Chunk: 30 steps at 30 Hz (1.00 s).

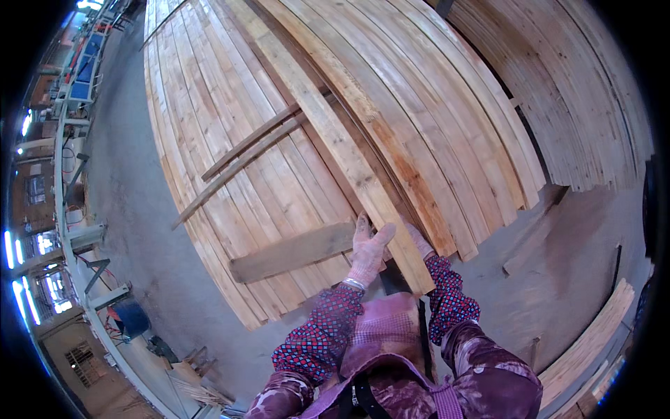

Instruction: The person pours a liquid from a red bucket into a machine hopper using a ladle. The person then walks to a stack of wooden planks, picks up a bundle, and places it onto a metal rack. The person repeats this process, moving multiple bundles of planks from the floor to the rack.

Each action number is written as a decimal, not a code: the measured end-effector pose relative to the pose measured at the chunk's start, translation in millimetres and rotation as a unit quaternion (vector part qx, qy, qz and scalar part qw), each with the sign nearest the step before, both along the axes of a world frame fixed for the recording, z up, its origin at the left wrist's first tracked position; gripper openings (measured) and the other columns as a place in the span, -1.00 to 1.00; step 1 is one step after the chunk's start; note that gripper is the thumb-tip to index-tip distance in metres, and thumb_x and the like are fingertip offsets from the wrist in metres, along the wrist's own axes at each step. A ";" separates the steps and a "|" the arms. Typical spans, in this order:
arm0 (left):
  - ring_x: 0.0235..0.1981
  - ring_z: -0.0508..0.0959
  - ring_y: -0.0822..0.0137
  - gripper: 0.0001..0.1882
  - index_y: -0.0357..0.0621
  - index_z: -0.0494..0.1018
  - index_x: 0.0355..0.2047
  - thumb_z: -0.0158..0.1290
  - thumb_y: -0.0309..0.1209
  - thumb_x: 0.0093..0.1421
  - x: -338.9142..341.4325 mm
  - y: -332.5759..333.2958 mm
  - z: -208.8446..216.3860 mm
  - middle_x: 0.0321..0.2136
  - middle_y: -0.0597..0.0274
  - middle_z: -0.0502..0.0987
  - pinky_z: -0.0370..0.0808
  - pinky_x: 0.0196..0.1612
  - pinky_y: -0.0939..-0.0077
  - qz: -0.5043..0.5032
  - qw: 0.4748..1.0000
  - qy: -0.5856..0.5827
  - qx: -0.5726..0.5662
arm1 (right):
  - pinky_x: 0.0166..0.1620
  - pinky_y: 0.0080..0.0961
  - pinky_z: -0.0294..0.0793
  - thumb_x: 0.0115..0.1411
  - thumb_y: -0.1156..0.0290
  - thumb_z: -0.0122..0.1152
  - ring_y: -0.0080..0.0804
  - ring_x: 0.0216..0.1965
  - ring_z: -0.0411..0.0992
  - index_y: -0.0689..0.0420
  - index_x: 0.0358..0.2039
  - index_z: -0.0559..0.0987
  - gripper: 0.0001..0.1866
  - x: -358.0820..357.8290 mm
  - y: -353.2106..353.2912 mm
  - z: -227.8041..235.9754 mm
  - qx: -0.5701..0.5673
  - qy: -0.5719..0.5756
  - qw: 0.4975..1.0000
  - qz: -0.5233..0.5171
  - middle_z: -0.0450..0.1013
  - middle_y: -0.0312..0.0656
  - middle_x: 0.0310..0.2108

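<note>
A long, pale wooden board point(352, 164) with knots runs away from me over a stack of planks, its near end close to my apron. My left hand point(368, 250), in a light knitted glove, is against the board's left side near that end, its thumb at the board's edge. On the opposite side, my right hand point(419, 242) is also gloved and holds the board, its fingers mostly hidden behind the wood. Just left of my left hand lies a short, greyish wooden piece point(296, 251). Another thick board point(398, 150) with brown, rough patches lies to the right.
Two thin wooden strips point(244, 157) lie crosswise on the planks point(209, 126). A second lumber stack point(558, 91) stands at the far right, with more boards point(590, 342) at lower right. Metal framework point(66, 209) and a blue bucket point(130, 318) are along the left, beyond grey floor point(125, 174).
</note>
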<state>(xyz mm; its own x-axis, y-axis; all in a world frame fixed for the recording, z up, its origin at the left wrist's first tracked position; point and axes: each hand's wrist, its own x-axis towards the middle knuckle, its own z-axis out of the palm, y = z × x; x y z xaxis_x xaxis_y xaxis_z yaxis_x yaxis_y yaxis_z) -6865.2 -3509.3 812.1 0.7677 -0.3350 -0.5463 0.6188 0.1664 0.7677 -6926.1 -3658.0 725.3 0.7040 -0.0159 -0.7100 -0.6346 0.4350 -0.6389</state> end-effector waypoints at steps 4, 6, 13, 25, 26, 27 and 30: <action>0.13 0.40 0.25 -0.31 -0.22 0.17 0.29 0.16 -0.39 0.18 3.3 -11.4 -29.9 0.14 0.12 0.38 0.33 0.19 0.40 0.038 0.989 0.103 -0.096 | -0.06 -0.54 0.47 0.41 0.08 -0.08 -0.49 -0.07 0.47 0.17 0.13 0.46 -0.52 1.5 -22.4 -29.6 -0.111 0.009 0.994 0.005 0.50 -0.20 -0.02; 0.11 0.41 0.24 -0.28 -0.20 0.13 0.30 0.15 -0.36 0.18 3.7 -9.4 -48.1 0.14 0.14 0.39 0.36 0.16 0.40 0.014 0.994 0.090 -0.052 | 0.03 -0.52 0.41 0.42 0.09 -0.10 -0.42 -0.01 0.43 0.19 0.17 0.42 -0.51 -4.5 -22.5 -60.7 -0.157 -0.023 0.987 0.022 0.48 -0.17 0.02; 0.11 0.40 0.24 -0.27 -0.13 0.10 0.33 0.11 -0.24 0.22 8.3 -16.8 -51.9 0.12 0.11 0.40 0.38 0.11 0.42 -0.054 0.997 0.034 0.035 | 0.24 -0.48 0.26 0.43 0.10 -0.14 -0.28 0.15 0.35 0.25 0.27 0.29 -0.44 -16.2 -24.1 -16.4 -0.283 -0.004 0.955 0.090 0.41 -0.11 0.14; 0.02 0.49 -0.05 -0.29 -0.08 0.37 0.13 -0.24 0.23 0.26 72.7 -41.2 -132.9 0.02 0.00 0.50 0.45 0.08 -0.02 0.178 0.919 0.326 -0.136 | 0.20 -0.23 0.31 0.28 -0.03 0.02 -0.13 0.17 0.33 0.26 0.11 0.41 -0.38 -125.2 28.9 -87.0 0.036 -0.056 0.963 -0.260 0.40 -0.01 0.11; 0.03 0.48 -0.06 -0.29 -0.07 0.36 0.15 -0.25 0.23 0.27 71.6 -40.2 -141.3 0.03 -0.01 0.50 0.45 0.09 -0.03 0.166 0.921 0.325 -0.135 | 0.22 -0.22 0.29 0.26 0.02 0.05 -0.12 0.17 0.33 0.27 0.10 0.41 -0.40 -109.0 28.6 -70.7 -0.190 -0.085 0.974 -0.092 0.40 0.00 0.11; 0.05 0.48 -0.07 -0.27 -0.07 0.35 0.16 -0.27 0.23 0.26 70.2 -38.1 -149.7 0.05 -0.03 0.48 0.44 0.10 -0.05 0.184 0.915 0.339 -0.120 | 0.23 -0.21 0.28 0.24 0.07 0.09 -0.11 0.16 0.33 0.28 0.10 0.41 -0.42 -91.0 27.4 -50.3 -0.422 -0.092 0.900 0.055 0.40 0.02 0.10; 0.09 0.45 -0.11 -0.23 -0.05 0.32 0.20 -0.33 0.26 0.26 57.7 -38.4 -172.2 0.13 -0.06 0.43 0.39 0.14 -0.09 0.215 0.901 0.368 -0.076 | 0.21 -0.20 0.29 0.24 0.08 0.09 -0.11 0.14 0.34 0.26 0.09 0.41 -0.43 -83.7 17.9 -32.2 -0.453 -0.067 0.888 0.049 0.40 0.02 0.09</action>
<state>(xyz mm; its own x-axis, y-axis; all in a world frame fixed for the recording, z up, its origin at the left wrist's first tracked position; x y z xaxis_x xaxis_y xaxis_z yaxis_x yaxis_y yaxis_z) -6807.5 -3547.7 639.9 0.2922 -0.2068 -0.9337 0.8048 0.5807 0.1232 -7009.8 -3640.1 693.1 0.8108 -0.4719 -0.3462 -0.5322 -0.3485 -0.7716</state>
